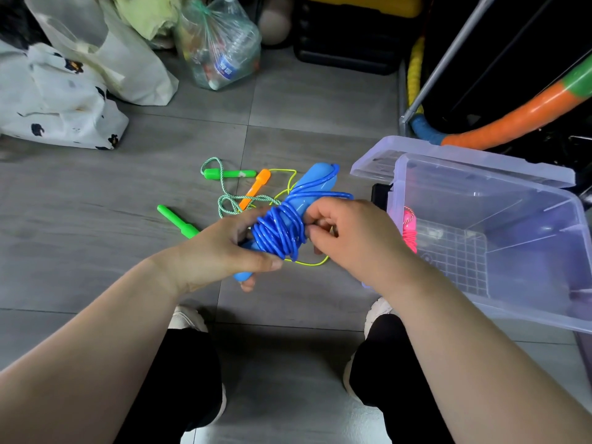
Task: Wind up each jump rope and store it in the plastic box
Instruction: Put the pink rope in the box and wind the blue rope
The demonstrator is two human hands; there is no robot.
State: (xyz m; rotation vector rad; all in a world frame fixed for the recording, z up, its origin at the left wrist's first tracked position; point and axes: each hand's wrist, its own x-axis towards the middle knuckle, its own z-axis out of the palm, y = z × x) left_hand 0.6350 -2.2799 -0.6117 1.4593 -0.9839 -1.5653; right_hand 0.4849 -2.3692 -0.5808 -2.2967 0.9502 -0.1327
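Observation:
A blue jump rope point(282, 229) is coiled many times around its blue handles, held above the floor. My left hand point(221, 251) grips the handles from the left. My right hand point(349, 235) pinches the blue cord at the right side of the coil. On the floor behind lie a green jump rope point(229, 174) with two green handles and an orange-handled rope point(256, 189) with thin yellow cord, both loose. The clear plastic box point(528, 296) stands open at the right, with a wound pink rope point(410, 229) inside at its left wall.
The box's lid point(378, 161) leans behind it. White bags point(64, 100) and a clear bag of bottles point(221, 43) sit at the back left. A black case point(349, 36), a metal pole and an orange hoop point(519, 120) crowd the back right. My shoes and knees are below.

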